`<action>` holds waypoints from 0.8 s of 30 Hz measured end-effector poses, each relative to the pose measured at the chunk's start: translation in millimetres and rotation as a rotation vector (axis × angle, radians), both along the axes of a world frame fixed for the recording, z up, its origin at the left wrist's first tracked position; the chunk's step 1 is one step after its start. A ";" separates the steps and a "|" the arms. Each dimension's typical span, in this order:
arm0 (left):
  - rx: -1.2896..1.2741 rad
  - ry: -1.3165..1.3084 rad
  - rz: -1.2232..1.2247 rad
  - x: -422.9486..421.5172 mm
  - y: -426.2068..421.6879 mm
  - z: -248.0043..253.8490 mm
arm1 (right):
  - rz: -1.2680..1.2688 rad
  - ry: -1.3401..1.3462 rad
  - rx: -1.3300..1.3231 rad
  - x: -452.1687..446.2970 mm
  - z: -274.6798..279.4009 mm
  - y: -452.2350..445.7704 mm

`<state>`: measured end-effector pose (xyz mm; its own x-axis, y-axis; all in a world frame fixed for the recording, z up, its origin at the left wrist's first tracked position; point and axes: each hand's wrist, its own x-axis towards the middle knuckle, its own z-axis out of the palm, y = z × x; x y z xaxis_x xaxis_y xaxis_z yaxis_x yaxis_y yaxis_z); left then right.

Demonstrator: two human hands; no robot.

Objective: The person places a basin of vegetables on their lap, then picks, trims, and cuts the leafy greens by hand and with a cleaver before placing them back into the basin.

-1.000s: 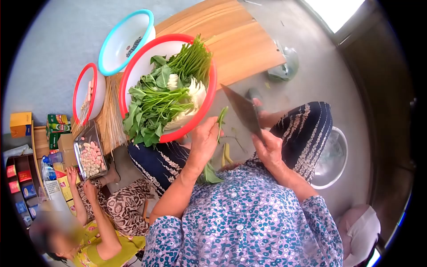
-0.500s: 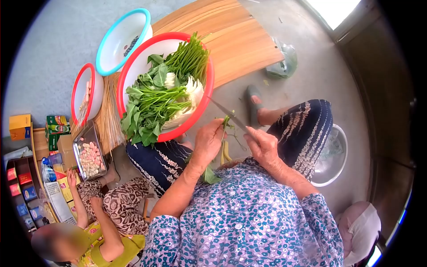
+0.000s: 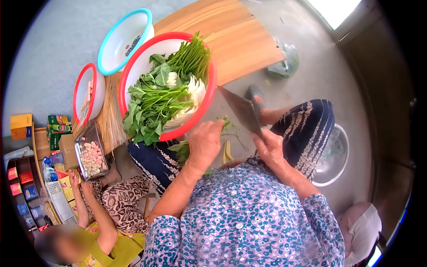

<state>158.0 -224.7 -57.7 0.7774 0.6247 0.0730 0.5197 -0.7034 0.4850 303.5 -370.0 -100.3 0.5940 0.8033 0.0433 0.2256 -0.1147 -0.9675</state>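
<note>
My left hand (image 3: 205, 143) is closed around a bunch of leafy greens (image 3: 181, 152). Leaves stick out on its left side and cut stem ends poke out past the fingers. In my right hand (image 3: 269, 146) is a cleaver (image 3: 241, 109), gripped by its handle. The broad blade points up and left, apart from the stems. Just beyond my hands, a large red-rimmed basin (image 3: 212, 82) holds leafy greens (image 3: 144, 111), a bundle of green stems (image 3: 194, 55) and white cabbage pieces (image 3: 195, 94). Two long yellowish shapes (image 3: 228, 151) lie below, between my hands.
A wooden board (image 3: 240, 40) lies beneath the basin. A blue-rimmed basin (image 3: 103, 49), a smaller red-rimmed one (image 3: 75, 93) and a metal tray (image 3: 105, 165) are at left. Near the tray sits another person (image 3: 102, 218). A metal bowl (image 3: 341, 167) stands at right.
The cleaver has moved away from the stems and turned, showing its broad side. My left hand has turned over slightly, with the greens still in it. The other person's hands have come together.
</note>
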 end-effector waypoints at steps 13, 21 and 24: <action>0.602 0.161 -0.317 4.9 3.7 9.3 | 0.074 0.090 -0.032 -8.3 10.1 4.9; 0.641 0.127 -0.362 6.2 4.6 13.4 | 0.113 0.116 -0.050 -4.8 8.6 1.9; 0.644 0.049 -0.392 0.7 7.3 14.1 | 0.189 0.271 -0.201 3.0 17.0 2.3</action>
